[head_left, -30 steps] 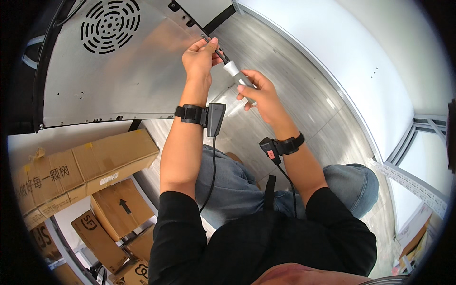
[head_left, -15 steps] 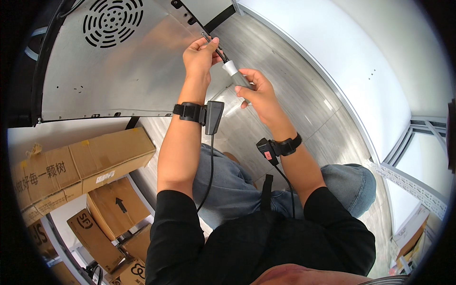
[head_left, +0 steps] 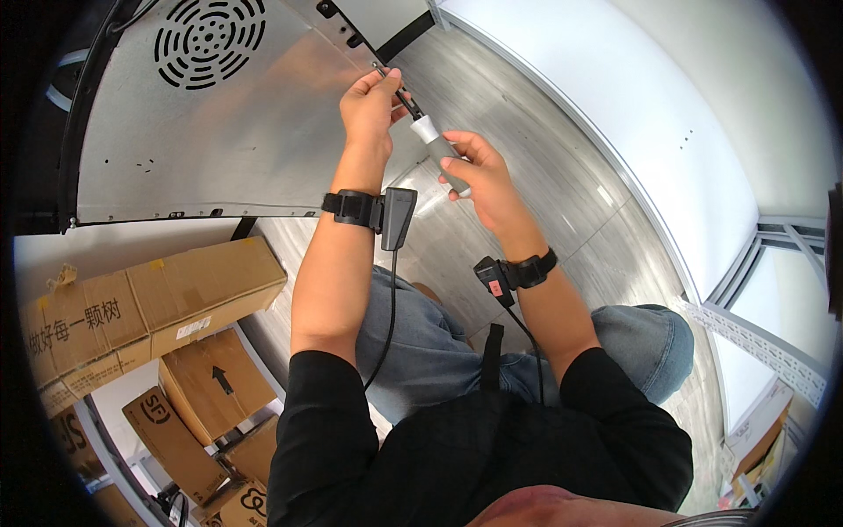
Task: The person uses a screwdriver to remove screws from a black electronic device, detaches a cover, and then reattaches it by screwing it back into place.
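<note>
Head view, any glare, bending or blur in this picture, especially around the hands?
Head view: bright glare on the floor, softer sheen on the metal panel; head view: the white board's long edge bows and the corners go black, as with a fisheye; head view: left hand, right hand and tool look fairly sharp, without obvious motion blur.

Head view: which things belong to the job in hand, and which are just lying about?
Job in hand:
grey-handled tool, right hand on its handle, left hand at its shaft
metal panel beside the left hand

Lying about:
long carton at left
smaller boxes below it
</note>
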Action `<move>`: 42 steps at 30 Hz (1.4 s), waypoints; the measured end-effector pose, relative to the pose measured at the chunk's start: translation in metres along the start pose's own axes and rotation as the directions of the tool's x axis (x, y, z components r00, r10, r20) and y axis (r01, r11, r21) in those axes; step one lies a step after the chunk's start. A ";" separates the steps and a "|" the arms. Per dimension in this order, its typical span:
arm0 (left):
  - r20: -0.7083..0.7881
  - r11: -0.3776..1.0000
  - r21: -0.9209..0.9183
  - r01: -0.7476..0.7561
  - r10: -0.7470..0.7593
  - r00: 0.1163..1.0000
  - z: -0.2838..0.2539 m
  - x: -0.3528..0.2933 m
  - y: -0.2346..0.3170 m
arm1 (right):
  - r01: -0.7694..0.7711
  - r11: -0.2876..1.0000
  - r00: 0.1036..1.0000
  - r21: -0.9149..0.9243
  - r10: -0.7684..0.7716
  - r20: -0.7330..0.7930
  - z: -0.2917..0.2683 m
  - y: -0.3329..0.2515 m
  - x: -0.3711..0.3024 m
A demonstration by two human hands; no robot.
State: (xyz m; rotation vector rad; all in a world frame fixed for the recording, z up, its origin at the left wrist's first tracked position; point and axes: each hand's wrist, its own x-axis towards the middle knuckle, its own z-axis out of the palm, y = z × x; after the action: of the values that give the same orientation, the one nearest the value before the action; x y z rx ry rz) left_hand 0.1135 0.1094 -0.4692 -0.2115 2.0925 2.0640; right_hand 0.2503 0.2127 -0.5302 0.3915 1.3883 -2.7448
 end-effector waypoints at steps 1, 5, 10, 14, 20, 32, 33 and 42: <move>-0.012 1.000 0.029 -0.004 0.004 1.000 0.000 0.001 -0.001 | 0.030 0.998 0.999 -0.053 -0.031 -0.021 0.001 0.002 0.001; 0.005 0.999 0.006 -0.039 0.039 0.999 -0.002 0.006 -0.003 | 0.023 1.000 1.000 -0.016 -0.023 0.006 0.000 0.002 0.003; -0.004 1.000 0.007 0.004 -0.004 1.000 -0.003 0.006 -0.002 | -0.206 0.950 0.971 0.233 0.169 0.171 -0.009 -0.006 0.003; 0.019 1.000 -0.006 -0.004 0.004 1.000 -0.002 0.004 0.000 | -0.131 0.976 0.988 0.174 0.113 0.109 -0.008 -0.004 0.005; -0.014 0.999 -0.049 0.019 -0.019 1.000 -0.001 0.004 0.002 | 0.031 0.999 0.999 -0.006 -0.031 0.022 -0.003 0.004 0.006; -0.026 0.999 -0.053 0.011 -0.012 1.000 0.005 -0.001 -0.007 | 0.075 0.997 0.997 0.020 -0.075 0.014 -0.022 0.009 0.006; -0.009 0.997 -0.075 0.026 -0.026 1.000 0.009 -0.004 -0.009 | 0.056 0.997 0.998 0.058 -0.057 0.024 -0.030 0.007 0.006; 0.326 0.990 -0.099 0.099 -0.062 0.943 0.115 -0.009 -0.020 | 0.106 0.985 0.994 0.133 -0.105 -0.011 -0.156 -0.045 -0.023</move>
State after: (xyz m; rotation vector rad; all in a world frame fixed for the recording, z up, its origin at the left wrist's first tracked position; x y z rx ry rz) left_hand 0.1318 0.2231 -0.4876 0.0242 1.7471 2.0140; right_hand 0.2980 0.3623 -0.5773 0.3389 1.2653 -2.9343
